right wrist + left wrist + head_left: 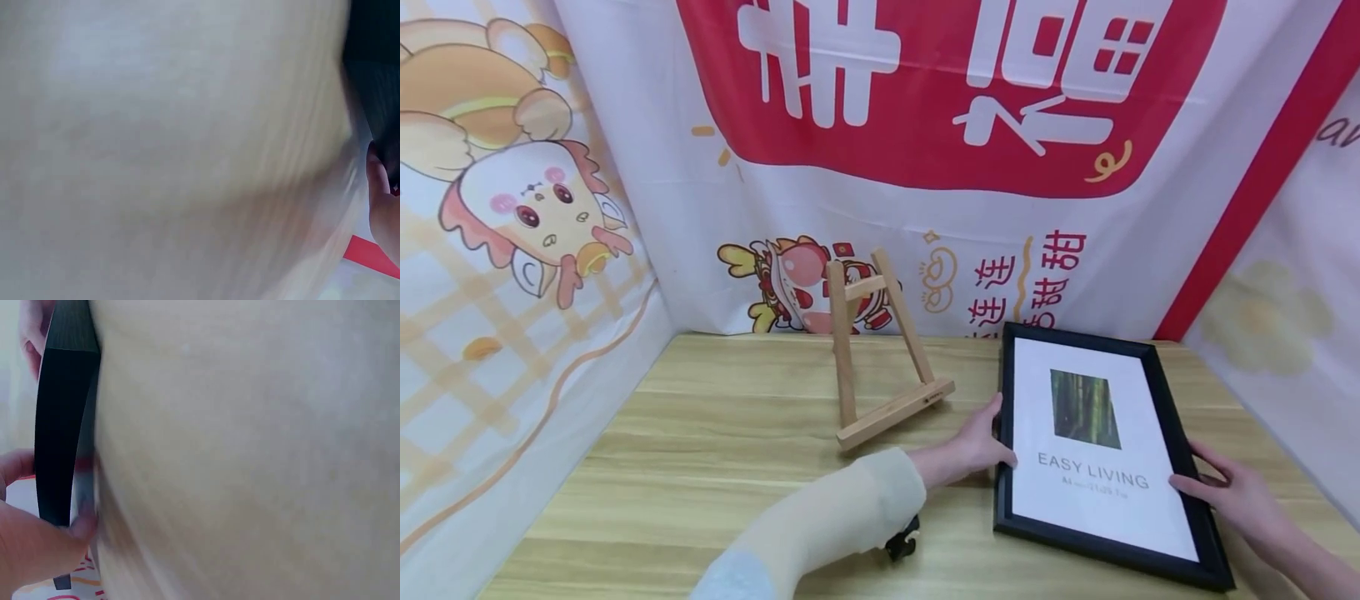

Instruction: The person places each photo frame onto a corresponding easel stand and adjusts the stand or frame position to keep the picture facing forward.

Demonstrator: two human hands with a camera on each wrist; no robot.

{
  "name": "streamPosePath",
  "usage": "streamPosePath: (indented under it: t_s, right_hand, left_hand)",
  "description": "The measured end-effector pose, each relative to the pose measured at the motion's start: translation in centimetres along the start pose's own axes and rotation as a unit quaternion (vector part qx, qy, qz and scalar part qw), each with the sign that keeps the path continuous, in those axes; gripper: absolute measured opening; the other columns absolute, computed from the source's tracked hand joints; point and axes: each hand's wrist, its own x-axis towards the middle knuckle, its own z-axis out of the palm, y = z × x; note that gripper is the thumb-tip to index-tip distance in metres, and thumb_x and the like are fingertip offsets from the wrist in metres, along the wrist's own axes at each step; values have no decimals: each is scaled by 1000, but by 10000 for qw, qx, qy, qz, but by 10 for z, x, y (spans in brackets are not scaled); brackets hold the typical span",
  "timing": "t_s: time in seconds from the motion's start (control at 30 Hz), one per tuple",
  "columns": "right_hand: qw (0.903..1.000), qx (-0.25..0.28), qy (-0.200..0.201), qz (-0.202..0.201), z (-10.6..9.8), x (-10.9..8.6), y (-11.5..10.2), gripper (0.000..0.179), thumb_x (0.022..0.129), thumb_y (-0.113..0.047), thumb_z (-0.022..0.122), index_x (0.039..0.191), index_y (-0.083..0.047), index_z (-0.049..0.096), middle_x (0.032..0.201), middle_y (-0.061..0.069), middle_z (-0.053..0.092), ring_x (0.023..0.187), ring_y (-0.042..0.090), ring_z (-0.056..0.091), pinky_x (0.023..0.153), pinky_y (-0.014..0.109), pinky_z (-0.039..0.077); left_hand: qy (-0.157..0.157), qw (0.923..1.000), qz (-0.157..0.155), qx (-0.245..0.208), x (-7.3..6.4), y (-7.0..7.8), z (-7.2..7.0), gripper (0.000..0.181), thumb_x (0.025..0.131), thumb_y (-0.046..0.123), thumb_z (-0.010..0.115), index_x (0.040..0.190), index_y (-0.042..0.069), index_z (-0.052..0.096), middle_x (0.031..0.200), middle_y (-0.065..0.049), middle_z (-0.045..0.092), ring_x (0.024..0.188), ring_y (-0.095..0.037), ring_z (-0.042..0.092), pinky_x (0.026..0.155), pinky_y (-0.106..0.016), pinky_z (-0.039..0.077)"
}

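Note:
A black picture frame [1097, 533] lies at the right of the table in the head view, its white sheet printed with a small green forest picture and the words EASY LIVING. My left hand [973, 442] grips its left side, thumb over the front edge. On the opposite side my right hand [1232, 492] holds the right edge, thumb on the front. In the left wrist view the left hand [37, 544] wraps the dark frame side [56, 437]. The right wrist view catches only part of the right hand [382, 200] against the frame [378, 69].
A small wooden easel [891, 408] stands left of the frame near the back of the wooden table [700, 467]. Printed cloth walls [865, 192] enclose the table at the back and sides. A small black object [902, 542] shows beneath the left sleeve.

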Motion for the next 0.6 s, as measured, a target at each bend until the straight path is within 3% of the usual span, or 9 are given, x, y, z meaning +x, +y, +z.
streamPosePath:
  t_s: [0.1,0.17,0.23,0.33,0.43,0.53,0.6]
  right_hand:
    - [9998,121,119,-63,0,-2,-6,97,92,-49,61,152,0,2,148,42,10,127,61,27,95,59,44]
    - [9994,227,218,-155,0,-2,-9,94,94,-47,60,152,-2,2,147,43,14,127,60,28,89,50,52]
    - [9984,343,378,-244,0,-1,-13,91,94,-44,60,152,-6,2,146,43,16,126,59,29,79,37,55]
    - [9953,468,694,-492,1,0,-22,86,96,-39,61,152,-8,4,146,44,16,124,61,30,68,18,50]
    - [9895,651,1015,-792,1,1,-33,81,96,-34,61,153,-13,8,147,42,17,124,61,31,64,10,46]
    - [9807,1129,1188,-1065,-1,4,-45,77,96,-28,63,154,-23,12,152,33,20,121,33,51,67,9,49]
    - [9712,1676,1195,-1200,-3,6,-55,76,95,-24,64,154,-29,17,156,22,24,111,9,55,69,11,50]
  left_hand:
    - [-15,9998,-9,-213,-2,2,-6,105,71,-8,79,156,21,23,148,-11,41,105,-25,60,90,-37,52]
    - [-49,9992,-5,-409,-2,2,-9,107,72,-9,77,156,26,21,145,-14,44,79,-23,62,71,-36,57]
    - [-103,9973,84,-724,-3,3,-13,109,72,-13,75,156,29,18,143,-15,43,64,-20,58,58,-33,56]
    - [-95,9941,404,-998,-6,7,-20,111,73,-15,73,156,31,16,143,-15,43,72,-15,60,60,-28,56]
    - [-27,9917,843,-973,-11,15,-29,110,74,-15,73,157,29,13,150,-14,36,87,-16,63,67,-25,57]
    - [0,9866,1370,-882,-16,24,-41,108,77,-14,71,157,25,10,156,-13,27,97,-20,63,73,-24,56]
    - [-2,9826,1633,-889,-19,29,-49,107,79,-14,70,157,24,8,157,-11,23,100,-21,62,76,-23,56]
